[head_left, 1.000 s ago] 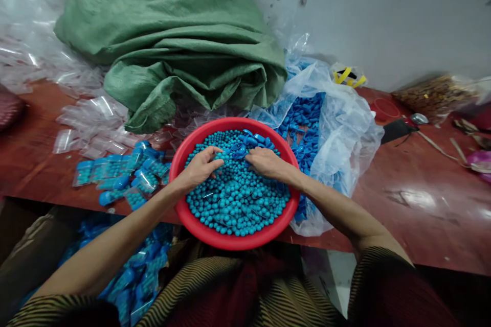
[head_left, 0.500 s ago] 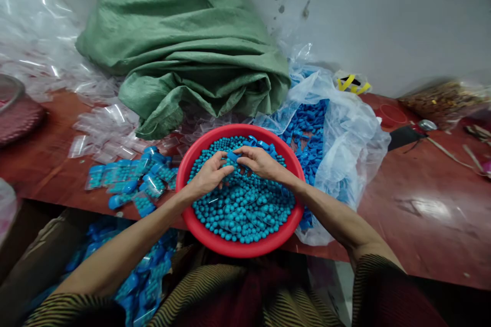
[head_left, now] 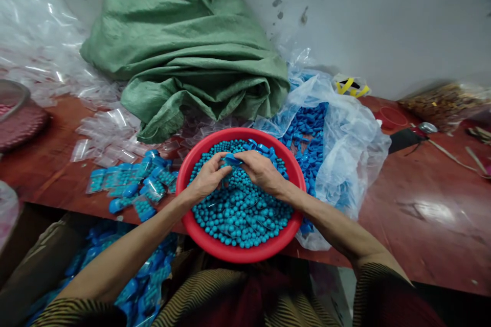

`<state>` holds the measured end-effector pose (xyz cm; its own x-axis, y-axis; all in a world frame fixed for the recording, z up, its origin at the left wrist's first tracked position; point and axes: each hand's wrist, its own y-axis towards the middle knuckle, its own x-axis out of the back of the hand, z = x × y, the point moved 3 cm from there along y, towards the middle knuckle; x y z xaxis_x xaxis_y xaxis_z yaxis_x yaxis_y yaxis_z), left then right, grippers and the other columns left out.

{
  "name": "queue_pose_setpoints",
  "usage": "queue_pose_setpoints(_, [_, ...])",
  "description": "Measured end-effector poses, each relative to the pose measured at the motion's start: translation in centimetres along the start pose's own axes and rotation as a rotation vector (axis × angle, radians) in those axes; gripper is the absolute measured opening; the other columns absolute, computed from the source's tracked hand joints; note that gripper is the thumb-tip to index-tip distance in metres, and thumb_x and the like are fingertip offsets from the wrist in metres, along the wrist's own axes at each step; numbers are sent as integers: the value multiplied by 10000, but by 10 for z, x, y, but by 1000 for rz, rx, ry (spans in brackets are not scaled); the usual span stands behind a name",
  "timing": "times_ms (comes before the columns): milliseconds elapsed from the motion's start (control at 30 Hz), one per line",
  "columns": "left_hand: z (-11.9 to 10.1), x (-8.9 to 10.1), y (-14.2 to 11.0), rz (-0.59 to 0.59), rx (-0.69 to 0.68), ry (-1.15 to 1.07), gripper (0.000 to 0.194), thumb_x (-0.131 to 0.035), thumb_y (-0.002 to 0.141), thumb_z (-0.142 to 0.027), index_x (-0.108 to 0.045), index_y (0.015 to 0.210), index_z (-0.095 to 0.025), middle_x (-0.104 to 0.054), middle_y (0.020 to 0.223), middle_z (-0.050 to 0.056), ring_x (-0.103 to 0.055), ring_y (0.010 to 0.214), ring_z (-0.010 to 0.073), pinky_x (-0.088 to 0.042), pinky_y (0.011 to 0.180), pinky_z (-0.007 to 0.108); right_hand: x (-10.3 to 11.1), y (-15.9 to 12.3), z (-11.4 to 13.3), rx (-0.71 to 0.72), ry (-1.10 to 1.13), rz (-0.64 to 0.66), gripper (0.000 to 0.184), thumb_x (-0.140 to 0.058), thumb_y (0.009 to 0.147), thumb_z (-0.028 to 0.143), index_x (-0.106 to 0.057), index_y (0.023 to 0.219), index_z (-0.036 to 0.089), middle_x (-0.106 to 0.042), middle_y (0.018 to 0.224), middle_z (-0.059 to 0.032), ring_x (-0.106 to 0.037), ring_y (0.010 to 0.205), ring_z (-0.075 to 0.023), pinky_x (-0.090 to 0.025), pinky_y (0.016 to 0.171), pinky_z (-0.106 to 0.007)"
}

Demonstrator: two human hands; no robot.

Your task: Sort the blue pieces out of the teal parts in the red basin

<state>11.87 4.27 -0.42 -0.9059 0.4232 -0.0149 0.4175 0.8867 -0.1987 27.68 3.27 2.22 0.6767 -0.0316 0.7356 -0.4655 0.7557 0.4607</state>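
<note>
A red basin [head_left: 238, 254] full of small teal beads [head_left: 238, 209] sits at the near edge of the table. My left hand [head_left: 207, 180] and my right hand [head_left: 261, 169] meet over the beads at the far side of the basin. Both hands are closed, pinching a small blue plastic piece [head_left: 231, 159] between them. More blue pieces [head_left: 264, 149] lie at the basin's far rim.
Filled little bags of blue parts [head_left: 130, 184] lie left of the basin, empty clear bags [head_left: 103, 135] behind them. A green sack [head_left: 184, 46] stands at the back, a plastic bag of blue pieces [head_left: 326, 133] at the right. More filled bags [head_left: 141, 281] lie below the table edge.
My hands have come together from apart on the beads and now pinch one blue piece between them. The view has shifted slightly, showing more of the left side.
</note>
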Motion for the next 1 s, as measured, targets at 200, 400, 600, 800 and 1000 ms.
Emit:
queue_pose_setpoints(200, [-3, -2, -2, 18, 19, -49, 424, -649, 741, -355, -494, 1098, -185, -517, 671, -57, -500, 437, 59, -308, 339, 162, -4, -7, 6, 35, -7, -91, 278, -453, 914, 157, -597, 1151, 178, -671, 997, -84, -607, 935, -170, -502, 817, -316])
queue_pose_setpoints(400, [-2, -2, -4, 51, 50, -80, 494, -642, 747, -407, -451, 1146, -187, -517, 660, -65, -487, 411, 58, -306, 332, 165, 1, -7, 6, 126, -129, -111, 253, -440, 911, 133, -644, 1057, 165, -685, 979, -94, -595, 876, -177, -477, 805, -342])
queue_pose_setpoints(600, [-1, 1, -5, 74, 49, -100, 586, -629, 759, -429, -416, 1253, -198, -541, 713, -38, -518, 432, 69, -300, 329, 167, -4, -12, 4, 126, -132, -93, 234, -440, 916, 146, -645, 1026, 169, -686, 961, -93, -586, 880, -177, -464, 787, -340])
queue_pose_setpoints(800, [-2, 0, -7, 57, 15, -96, 511, -624, 773, -394, -478, 1230, -217, -524, 702, -34, -473, 444, 53, -310, 346, 162, -1, -12, 15, 205, -276, 10, 282, -372, 936, 142, -644, 1006, 167, -685, 938, -100, -574, 849, -184, -451, 744, -346])
queue_pose_setpoints(1000, [-5, 0, -8, 27, -15, -64, 473, -628, 769, -352, -490, 1203, -223, -509, 714, -41, -442, 463, 44, -342, 369, 156, 1, -9, 16, 152, -89, -55, 224, -450, 912, 144, -651, 1009, 159, -696, 906, -90, -596, 861, -184, -476, 763, -344])
